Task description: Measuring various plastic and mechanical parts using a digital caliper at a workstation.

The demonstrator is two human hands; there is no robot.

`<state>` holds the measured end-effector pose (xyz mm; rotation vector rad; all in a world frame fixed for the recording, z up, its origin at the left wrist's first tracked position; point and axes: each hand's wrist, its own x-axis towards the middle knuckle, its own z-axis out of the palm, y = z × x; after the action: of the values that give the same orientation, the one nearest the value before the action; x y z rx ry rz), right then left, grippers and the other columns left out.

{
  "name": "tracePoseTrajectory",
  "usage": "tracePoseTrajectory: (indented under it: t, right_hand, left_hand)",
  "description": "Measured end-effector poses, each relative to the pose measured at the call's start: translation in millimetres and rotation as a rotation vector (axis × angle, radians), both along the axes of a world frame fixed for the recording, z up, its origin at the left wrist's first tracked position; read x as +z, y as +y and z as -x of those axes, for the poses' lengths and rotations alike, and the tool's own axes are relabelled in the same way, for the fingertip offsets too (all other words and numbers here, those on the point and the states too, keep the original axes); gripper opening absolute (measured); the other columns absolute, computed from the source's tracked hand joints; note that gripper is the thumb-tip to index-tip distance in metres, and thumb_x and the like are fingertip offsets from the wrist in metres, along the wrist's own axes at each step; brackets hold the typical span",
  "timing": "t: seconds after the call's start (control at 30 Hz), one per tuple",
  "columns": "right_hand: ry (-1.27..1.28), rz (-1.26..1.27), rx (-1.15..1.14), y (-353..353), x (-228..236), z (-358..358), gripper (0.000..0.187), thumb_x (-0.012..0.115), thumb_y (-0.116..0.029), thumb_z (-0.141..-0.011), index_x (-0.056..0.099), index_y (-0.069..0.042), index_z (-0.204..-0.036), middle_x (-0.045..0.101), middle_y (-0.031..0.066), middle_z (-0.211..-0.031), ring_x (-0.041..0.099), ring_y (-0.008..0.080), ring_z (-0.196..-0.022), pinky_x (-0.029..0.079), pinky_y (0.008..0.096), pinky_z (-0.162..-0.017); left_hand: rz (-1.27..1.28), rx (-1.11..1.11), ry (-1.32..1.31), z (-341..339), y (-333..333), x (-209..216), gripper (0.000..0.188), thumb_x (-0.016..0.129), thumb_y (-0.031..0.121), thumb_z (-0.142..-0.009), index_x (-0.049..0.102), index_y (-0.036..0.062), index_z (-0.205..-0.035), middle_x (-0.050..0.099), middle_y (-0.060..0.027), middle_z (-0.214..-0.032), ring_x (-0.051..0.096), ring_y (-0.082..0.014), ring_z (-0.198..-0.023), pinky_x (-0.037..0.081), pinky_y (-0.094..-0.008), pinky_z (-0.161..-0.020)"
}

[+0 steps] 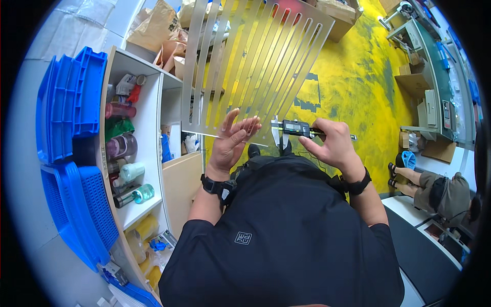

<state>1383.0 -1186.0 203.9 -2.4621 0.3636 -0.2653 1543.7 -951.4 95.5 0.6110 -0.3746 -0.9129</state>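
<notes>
A large clear plastic sheet (204, 115) with several long parallel slots stands out in front of me, tilted away. My left hand (231, 144) is at its near edge, the thumb and fingers bent around it; the exact contact is hard to see through the clear material. In my right hand (333, 141) is a black digital caliper (296, 128) with a small display, held between thumb and fingers. Its metal jaws point left and lie close to the sheet's near right corner; whether they touch it I cannot tell.
To the left, a white shelf unit (158, 138) holds bottles and bags beside blue plastic crates (66, 102). Paper bags (156, 28) lie beyond. The floor (353, 77) is worn yellow. A green-topped bench (432, 56) runs along the right; another person (445, 192) is below it.
</notes>
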Motion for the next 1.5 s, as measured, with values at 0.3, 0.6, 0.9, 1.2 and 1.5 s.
tracePoseTrajectory:
  t: [0.3, 0.6, 0.9, 1.2, 1.5]
  right_hand:
    - [0.043, -0.114, 0.063, -16, -5, -4, 0.034, 0.076, -0.027, -0.076, 0.060, 0.002, -0.078, 0.046, 0.0109, -0.056, 0.046, 0.0190, -0.048, 0.036, 0.0315, -0.049]
    - [0.202, -0.221, 0.036, -77, -33, -7, 0.037, 0.073, -0.031, -0.081, 0.059, 0.003, -0.077, 0.050, 0.0156, -0.058, 0.047, 0.0245, -0.051, 0.039, 0.0346, -0.052]
    - [0.439, -0.017, -0.218, -171, -127, 19, 0.054, 0.070, -0.043, -0.085, 0.054, 0.005, -0.069, 0.047, 0.0185, -0.057, 0.046, 0.0287, -0.053, 0.038, 0.0402, -0.054]
    - [0.801, 0.050, -0.547, -195, -202, 43, 0.062, 0.067, -0.050, -0.087, 0.053, 0.006, -0.065, 0.046, 0.0171, -0.055, 0.046, 0.0257, -0.053, 0.039, 0.0395, -0.055]
    - [0.720, -0.347, -1.070, -186, -194, 40, 0.049, 0.064, -0.047, -0.093, 0.060, -0.003, -0.071, 0.050, -0.0011, -0.059, 0.043, 0.0088, -0.053, 0.031, 0.0256, -0.051]
  left_hand:
    - [-0.136, 0.062, 0.164, 0, -11, 3, 0.057, 0.053, -0.002, -0.094, 0.041, 0.0135, -0.147, 0.061, -0.0241, -0.128, 0.058, -0.0329, -0.120, 0.040, -0.0455, -0.110]
    - [-0.491, 0.376, 0.516, -3, 0, -80, 0.042, 0.055, 0.002, -0.092, 0.048, -0.0010, -0.134, 0.067, -0.0174, -0.112, 0.063, -0.0272, -0.111, 0.049, -0.0398, -0.097]
    - [-0.465, 0.650, 0.930, -8, 55, -188, 0.014, 0.059, 0.010, -0.092, 0.055, 0.0052, -0.104, 0.067, -0.0119, -0.105, 0.063, -0.0228, -0.092, 0.050, -0.0351, -0.077]
    - [-0.128, 1.116, 1.056, -176, 89, -306, 0.016, 0.059, 0.015, -0.096, 0.055, 0.0058, -0.109, 0.064, -0.0105, -0.105, 0.059, -0.0248, -0.099, 0.047, -0.0362, -0.082]
    - [-0.019, 1.235, 1.144, -344, 104, -412, 0.021, 0.053, 0.023, -0.100, 0.054, 0.0094, -0.116, 0.064, -0.0091, -0.113, 0.058, -0.0227, -0.098, 0.047, -0.0369, -0.077]
